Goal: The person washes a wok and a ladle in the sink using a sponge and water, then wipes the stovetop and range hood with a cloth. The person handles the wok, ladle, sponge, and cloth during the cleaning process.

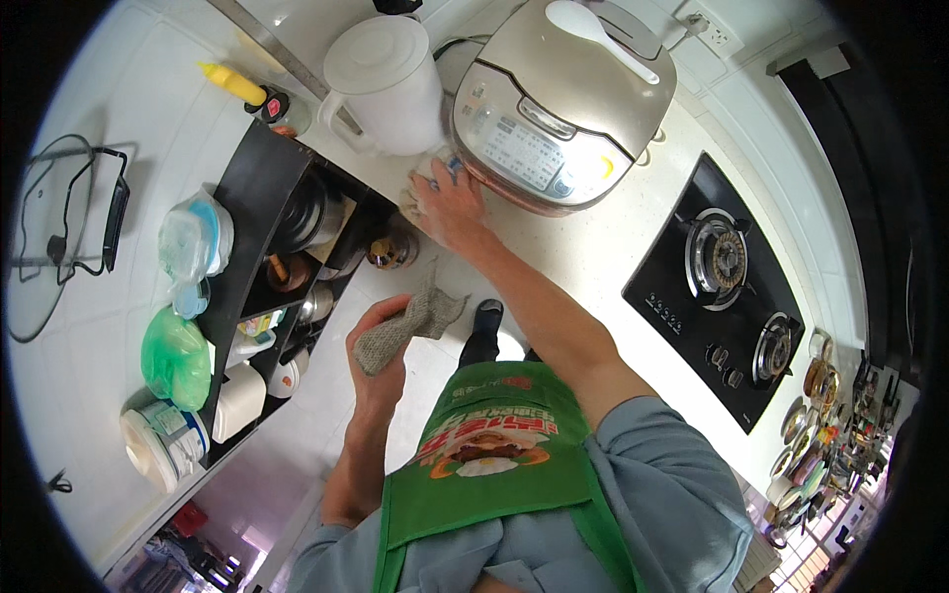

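Note:
My left hand grips a folded grey-beige woven cloth above the floor, its loose corners sticking out. My right hand reaches over the counter's left end, fingers spread and pressed on a pale, crumpled rag with some blue on it; most of that rag is hidden under the palm. Just beyond the fingers stands a white lidded jug. To their right is a silver rice cooker, closed, with a white rice paddle lying on its lid.
A black gas hob is set into the white counter on the right. At left, a black shelf unit holds pots and containers; a green plastic bag lies on top. A jar stands by its base. Dishes crowd the far right.

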Available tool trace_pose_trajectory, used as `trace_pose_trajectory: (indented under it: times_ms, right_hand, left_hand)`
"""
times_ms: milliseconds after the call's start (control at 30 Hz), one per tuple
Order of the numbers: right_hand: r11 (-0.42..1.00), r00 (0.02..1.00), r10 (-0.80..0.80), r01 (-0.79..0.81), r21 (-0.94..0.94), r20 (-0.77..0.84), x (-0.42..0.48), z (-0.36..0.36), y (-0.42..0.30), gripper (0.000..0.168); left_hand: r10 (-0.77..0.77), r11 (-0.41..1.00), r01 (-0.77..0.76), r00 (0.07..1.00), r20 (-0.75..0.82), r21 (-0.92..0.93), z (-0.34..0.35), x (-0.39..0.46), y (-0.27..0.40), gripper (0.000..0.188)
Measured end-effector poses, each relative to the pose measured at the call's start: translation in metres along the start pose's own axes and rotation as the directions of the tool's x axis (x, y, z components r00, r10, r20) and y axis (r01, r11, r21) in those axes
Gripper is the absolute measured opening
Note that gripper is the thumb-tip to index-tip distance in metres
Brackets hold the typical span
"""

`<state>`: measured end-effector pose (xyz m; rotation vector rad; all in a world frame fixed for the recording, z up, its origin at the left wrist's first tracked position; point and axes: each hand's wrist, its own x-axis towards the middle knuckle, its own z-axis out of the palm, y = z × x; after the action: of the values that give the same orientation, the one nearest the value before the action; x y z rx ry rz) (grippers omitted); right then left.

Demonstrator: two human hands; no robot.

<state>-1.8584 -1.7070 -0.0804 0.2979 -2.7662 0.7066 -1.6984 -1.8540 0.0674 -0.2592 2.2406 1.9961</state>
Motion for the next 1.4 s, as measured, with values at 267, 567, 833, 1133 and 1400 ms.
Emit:
trace_pose_trajectory:
  times_ms: [267, 567, 833, 1133, 1400]
  right_hand:
    - [0.997, 0.999, -0.029, 0.027, -0.073, -0.025, -0.028, 0.010, 0.014, 0.053]
    - [0.962, 0.975, 0.216, -0.204, -0.182, 0.048, -0.213, -0.116, 0.083, 0.055]
    - [0.831, 0.913, 0.357, -0.407, -0.380, -0.197, -0.416, -0.237, 0.160, 0.061]
    - [0.207, 0.384, 0.822, -0.889, -0.409, -0.420, -0.673, -0.372, 0.288, 0.058]
    - [-0.066, 0.033, 0.817, -0.987, -0.149, -0.575, -0.773, -0.454, 0.324, 0.046]
  left_hand:
    - [-0.082, 0.990, 0.085, 0.996, 0.026, -0.115, 0.002, 0.007, -0.032, 0.031]
    - [-0.034, 0.993, 0.072, 0.937, 0.348, -0.097, 0.084, 0.038, -0.042, 0.031]
    - [-0.021, 0.994, 0.080, 0.796, 0.604, -0.070, 0.183, 0.018, -0.052, 0.029]
    - [-0.061, 0.998, 0.020, 0.680, 0.731, 0.065, 0.276, -0.068, -0.061, 0.031]
    - [-0.103, 0.995, 0.072, 0.641, 0.761, 0.073, 0.350, -0.182, -0.073, 0.031]
